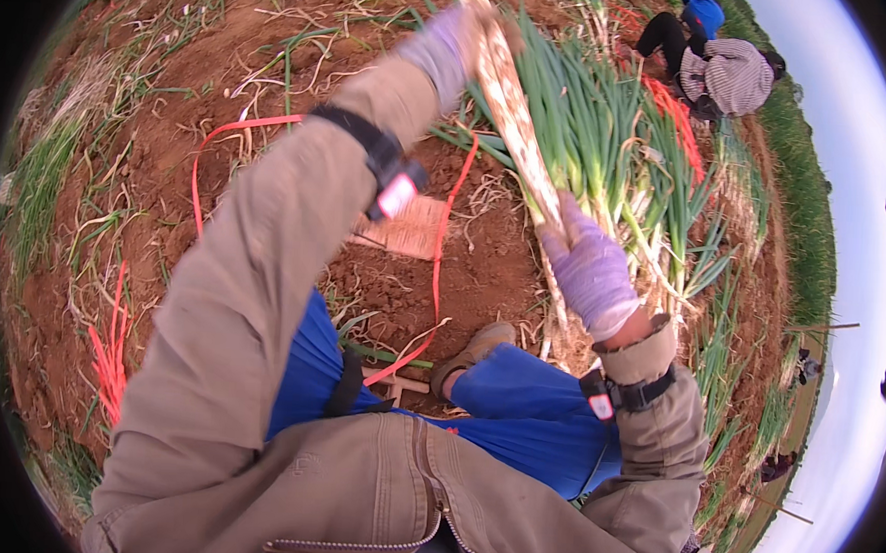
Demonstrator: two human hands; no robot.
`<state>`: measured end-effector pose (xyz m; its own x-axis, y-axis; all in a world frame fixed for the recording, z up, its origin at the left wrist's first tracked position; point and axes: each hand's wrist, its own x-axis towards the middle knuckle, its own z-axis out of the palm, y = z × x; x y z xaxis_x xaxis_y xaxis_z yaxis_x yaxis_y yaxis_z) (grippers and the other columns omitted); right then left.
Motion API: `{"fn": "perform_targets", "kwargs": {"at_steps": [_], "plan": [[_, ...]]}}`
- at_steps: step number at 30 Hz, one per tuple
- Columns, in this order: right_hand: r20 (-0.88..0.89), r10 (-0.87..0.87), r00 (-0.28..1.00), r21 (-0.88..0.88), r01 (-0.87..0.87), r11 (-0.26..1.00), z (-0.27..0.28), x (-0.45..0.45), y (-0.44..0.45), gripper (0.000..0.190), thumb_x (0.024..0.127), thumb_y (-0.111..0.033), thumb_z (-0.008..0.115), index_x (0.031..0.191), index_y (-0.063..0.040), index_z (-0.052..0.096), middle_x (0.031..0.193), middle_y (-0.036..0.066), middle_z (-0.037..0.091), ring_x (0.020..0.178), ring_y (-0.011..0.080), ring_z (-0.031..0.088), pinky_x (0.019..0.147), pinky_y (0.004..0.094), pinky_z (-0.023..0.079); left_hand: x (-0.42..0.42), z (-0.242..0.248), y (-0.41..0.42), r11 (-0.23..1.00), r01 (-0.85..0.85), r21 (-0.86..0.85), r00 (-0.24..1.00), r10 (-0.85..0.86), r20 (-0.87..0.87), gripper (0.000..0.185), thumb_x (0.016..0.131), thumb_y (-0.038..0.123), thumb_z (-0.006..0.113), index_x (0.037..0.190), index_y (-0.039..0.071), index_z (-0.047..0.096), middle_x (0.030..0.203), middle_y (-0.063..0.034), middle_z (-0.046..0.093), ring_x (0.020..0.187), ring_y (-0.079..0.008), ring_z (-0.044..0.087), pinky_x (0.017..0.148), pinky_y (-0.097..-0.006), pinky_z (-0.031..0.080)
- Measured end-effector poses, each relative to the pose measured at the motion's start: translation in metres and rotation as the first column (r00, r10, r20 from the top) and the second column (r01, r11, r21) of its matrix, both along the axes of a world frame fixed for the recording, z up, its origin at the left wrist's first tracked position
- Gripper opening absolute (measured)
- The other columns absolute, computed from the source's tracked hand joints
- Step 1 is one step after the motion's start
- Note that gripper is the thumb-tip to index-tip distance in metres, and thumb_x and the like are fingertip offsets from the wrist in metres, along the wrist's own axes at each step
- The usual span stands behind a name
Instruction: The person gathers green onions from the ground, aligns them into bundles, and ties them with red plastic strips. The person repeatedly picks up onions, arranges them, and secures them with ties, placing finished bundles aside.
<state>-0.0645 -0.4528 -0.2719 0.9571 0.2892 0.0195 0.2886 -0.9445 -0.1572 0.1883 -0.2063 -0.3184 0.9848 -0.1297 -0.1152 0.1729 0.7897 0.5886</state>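
A long pale stalk, apparently a green onion stem blotched with brown, runs diagonally between my hands. My left hand, in a purple glove and motion-blurred, grips its upper part. My right hand, in a matching glove, closes around the lower part, with pale stalks or roots hanging below. Right behind that hand lies a heap of green onions, green leaves pointing away and white stems nearer me. Red plastic strapping loops over the soil before me, crossing a flat tan fibrous piece.
Bundles of red strapping lie at left and beyond the heap. Loose onion leaves litter the reddish soil. A person bends over at upper right. My shoe is beside a tan frame.
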Motion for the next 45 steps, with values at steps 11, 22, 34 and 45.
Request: {"fn": "perform_targets", "kwargs": {"at_steps": [11, 22, 34, 45], "plan": [[-0.178, 0.264, 0.948, -0.155, -0.292, 0.944, -0.168, 0.114, 0.094, 0.056, 0.099, -0.035, 0.062, 0.149, -0.015, 0.047, 0.107, 0.016, 0.068, 0.095, 0.0362, 0.071, 0.078, 0.0489, 0.057, -0.112, -0.122, 0.369, 0.734, -0.624, 0.269, 0.751, 0.658, -0.057, 0.054, 0.098, 0.017, 0.067, 0.143, -0.003, 0.043, 0.139, -0.021, 0.057, 0.129, -0.0378, 0.056, 0.115, -0.0549, 0.044], [-0.435, 0.254, 0.864, -0.213, -0.373, 0.903, -0.356, 0.107, 0.097, 0.024, 0.091, -0.018, 0.062, 0.114, -0.011, 0.068, 0.099, 0.017, 0.073, 0.096, 0.035, 0.073, 0.076, 0.0489, 0.058, -0.264, -0.257, 0.312, 0.325, -0.197, 0.925, 0.834, 0.552, -0.016, 0.035, 0.101, 0.015, 0.066, 0.134, 0.005, 0.063, 0.122, -0.0112, 0.07, 0.113, -0.0237, 0.066, 0.102, -0.0337, 0.051], [-0.378, 0.202, 0.904, -0.579, -0.401, 0.71, -0.377, 0.097, 0.089, 0.024, 0.095, -0.017, 0.057, 0.106, -0.005, 0.075, 0.098, 0.012, 0.074, 0.093, 0.0277, 0.073, 0.073, 0.0462, 0.055, -0.191, -0.333, 0.208, -0.742, 0.199, 0.64, 0.657, -0.383, -0.649, 0.062, 0.096, 0.023, 0.062, 0.152, 0.006, 0.045, 0.154, -0.0232, 0.046, 0.128, -0.0398, 0.059, 0.109, -0.0449, 0.049], [-0.608, 0.318, 0.728, -0.411, -0.631, 0.658, -0.45, 0.088, 0.085, 0.022, 0.092, -0.016, 0.062, 0.1, -0.007, 0.081, 0.095, 0.015, 0.078, 0.092, 0.0311, 0.076, 0.083, 0.0418, 0.058, -0.214, -0.371, 0.234, -0.576, 0.037, 0.816, 0.799, -0.473, -0.371, 0.063, 0.089, 0.02, 0.072, 0.148, 0.01, 0.051, 0.137, -0.0217, 0.056, 0.119, -0.0425, 0.06, 0.101, -0.0487, 0.05]]}}
